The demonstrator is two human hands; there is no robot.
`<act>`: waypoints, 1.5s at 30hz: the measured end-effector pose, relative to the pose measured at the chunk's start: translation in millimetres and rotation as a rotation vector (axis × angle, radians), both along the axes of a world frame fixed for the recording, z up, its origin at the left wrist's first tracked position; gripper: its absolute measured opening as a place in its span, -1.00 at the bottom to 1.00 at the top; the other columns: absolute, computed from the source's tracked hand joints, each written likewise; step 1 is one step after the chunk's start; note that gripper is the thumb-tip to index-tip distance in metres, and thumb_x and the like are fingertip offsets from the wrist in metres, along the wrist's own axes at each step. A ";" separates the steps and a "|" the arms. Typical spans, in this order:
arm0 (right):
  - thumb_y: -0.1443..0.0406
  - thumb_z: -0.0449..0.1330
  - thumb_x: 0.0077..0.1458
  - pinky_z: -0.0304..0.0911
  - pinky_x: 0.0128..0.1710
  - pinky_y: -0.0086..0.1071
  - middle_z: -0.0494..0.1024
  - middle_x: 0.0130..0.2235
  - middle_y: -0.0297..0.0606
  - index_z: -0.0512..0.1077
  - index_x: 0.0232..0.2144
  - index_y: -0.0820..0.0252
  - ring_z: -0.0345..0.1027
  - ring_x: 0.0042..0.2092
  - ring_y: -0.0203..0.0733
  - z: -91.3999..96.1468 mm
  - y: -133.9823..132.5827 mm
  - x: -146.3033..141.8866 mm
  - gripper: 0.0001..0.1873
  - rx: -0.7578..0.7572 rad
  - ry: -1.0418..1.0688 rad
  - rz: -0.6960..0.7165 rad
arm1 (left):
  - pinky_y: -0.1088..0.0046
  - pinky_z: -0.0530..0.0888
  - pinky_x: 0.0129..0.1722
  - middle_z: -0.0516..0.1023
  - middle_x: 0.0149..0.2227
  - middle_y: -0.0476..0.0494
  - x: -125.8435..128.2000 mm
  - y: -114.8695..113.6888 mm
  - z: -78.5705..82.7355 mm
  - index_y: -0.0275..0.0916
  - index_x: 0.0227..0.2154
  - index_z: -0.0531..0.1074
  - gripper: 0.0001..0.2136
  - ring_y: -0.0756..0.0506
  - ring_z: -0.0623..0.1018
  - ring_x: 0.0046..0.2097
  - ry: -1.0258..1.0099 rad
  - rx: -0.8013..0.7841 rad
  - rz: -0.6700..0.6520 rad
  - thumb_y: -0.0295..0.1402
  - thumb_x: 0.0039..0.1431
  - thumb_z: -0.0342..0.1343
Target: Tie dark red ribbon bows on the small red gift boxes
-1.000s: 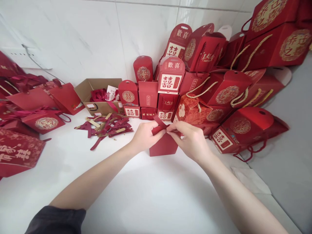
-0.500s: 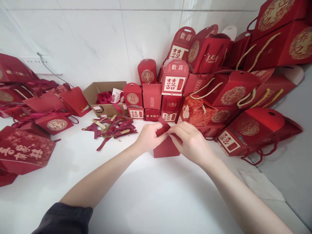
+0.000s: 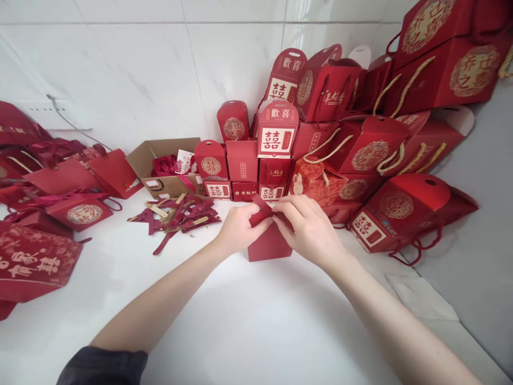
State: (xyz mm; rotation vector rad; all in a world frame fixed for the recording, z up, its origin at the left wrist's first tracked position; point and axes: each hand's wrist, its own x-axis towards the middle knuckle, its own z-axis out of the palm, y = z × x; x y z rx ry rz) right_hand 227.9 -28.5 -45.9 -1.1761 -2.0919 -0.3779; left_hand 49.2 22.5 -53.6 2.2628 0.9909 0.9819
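A small plain red gift box (image 3: pixel 269 247) stands on the white table in front of me, its upper part between my hands. My left hand (image 3: pixel 243 227) grips the box's top flaps from the left, thumb on the near side. From the right, my right hand (image 3: pixel 306 227) pinches the top edge, with fingertips almost meeting the left thumb. A dark red flap (image 3: pixel 261 205) sticks up between the two hands. The fingers hide most of the box's top.
Stacked red gift boxes (image 3: pixel 276 131) rise behind and to the right, some with rope handles. Left of my hands lies a heap of dark red and gold strips (image 3: pixel 182 216). Behind it is a cardboard box (image 3: pixel 168 187). More red boxes (image 3: pixel 84 211) crowd the left side.
The view has shifted slightly to the right, so everything appears a little further left. Both hands keep their hold at the top of the box, with only small finger movement.
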 end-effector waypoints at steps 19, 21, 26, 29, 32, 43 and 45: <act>0.35 0.19 0.08 0.29 -0.24 -0.37 0.48 -0.37 -0.36 0.32 -0.40 0.14 0.40 -0.32 -0.25 -0.2 3.9 1.6 -0.92 -0.397 0.610 0.124 | 0.47 0.44 -0.22 0.60 -0.36 -0.05 -3.1 8.2 5.0 -0.24 -0.39 0.54 -0.79 -0.04 0.56 -0.29 -0.110 -0.093 -0.108 -0.18 0.13 0.19; 0.32 0.19 0.10 0.31 -0.25 -0.38 0.50 -0.36 -0.35 0.32 -0.38 0.14 0.43 -0.30 -0.25 5.3 0.5 4.1 -0.92 -0.448 0.633 0.179 | 0.47 0.44 -0.24 0.61 -0.38 -0.06 -6.7 10.7 8.7 -0.25 -0.40 0.56 -0.80 -0.04 0.56 -0.31 -0.099 -0.119 -0.165 -0.20 0.11 0.21; 0.32 0.10 0.18 0.37 -0.25 -0.37 0.57 -0.31 -0.32 0.28 0.00 0.09 0.50 -0.29 -0.25 21.6 -9.0 11.1 -0.69 -0.516 0.637 0.265 | 0.43 0.49 -0.27 0.64 -0.37 -0.15 -17.2 14.5 20.3 -0.25 -0.40 0.60 -0.81 -0.09 0.60 -0.31 -0.024 -0.260 -0.357 -0.22 0.06 0.25; 0.37 0.14 0.13 0.37 -0.25 -0.39 0.56 -0.26 -0.28 0.43 -0.10 0.10 0.48 -0.27 -0.24 23.8 -8.5 13.3 -0.74 -0.405 0.503 0.199 | 0.38 0.52 -0.22 0.65 -0.32 -0.21 -20.1 16.4 23.1 -0.26 -0.35 0.61 -0.81 -0.14 0.62 -0.25 -0.025 -0.372 -0.449 -0.24 0.07 0.24; 0.37 0.14 0.13 0.34 -0.30 -0.37 0.55 -0.29 -0.22 0.51 -0.35 0.16 0.44 -0.30 -0.22 20.5 -5.4 12.2 -0.87 -0.274 0.424 0.047 | 0.36 0.52 -0.20 0.65 -0.30 -0.26 -20.9 19.0 20.9 -0.29 -0.35 0.59 -0.82 -0.16 0.62 -0.22 -0.031 -0.460 -0.507 -0.26 0.08 0.25; 0.38 0.11 0.13 0.29 -0.40 -0.44 0.59 -0.46 -0.40 0.42 -0.43 0.16 0.48 -0.44 -0.30 29.0 -18.6 -0.9 -0.88 -0.564 0.579 0.174 | 0.38 0.50 -0.26 0.55 -0.34 -0.15 -18.3 26.9 5.9 -0.27 -0.40 0.42 -0.81 -0.08 0.58 -0.31 -0.174 -0.506 -0.552 -0.27 0.05 0.27; 0.38 0.10 0.12 0.28 -0.42 -0.45 0.57 -0.49 -0.41 0.40 -0.45 0.16 0.46 -0.48 -0.32 30.9 -19.8 0.3 -0.87 -0.578 0.580 0.175 | 0.39 0.50 -0.28 0.54 -0.33 -0.16 -18.2 28.1 5.2 -0.28 -0.40 0.43 -0.80 -0.07 0.57 -0.32 -0.176 -0.491 -0.548 -0.26 0.04 0.27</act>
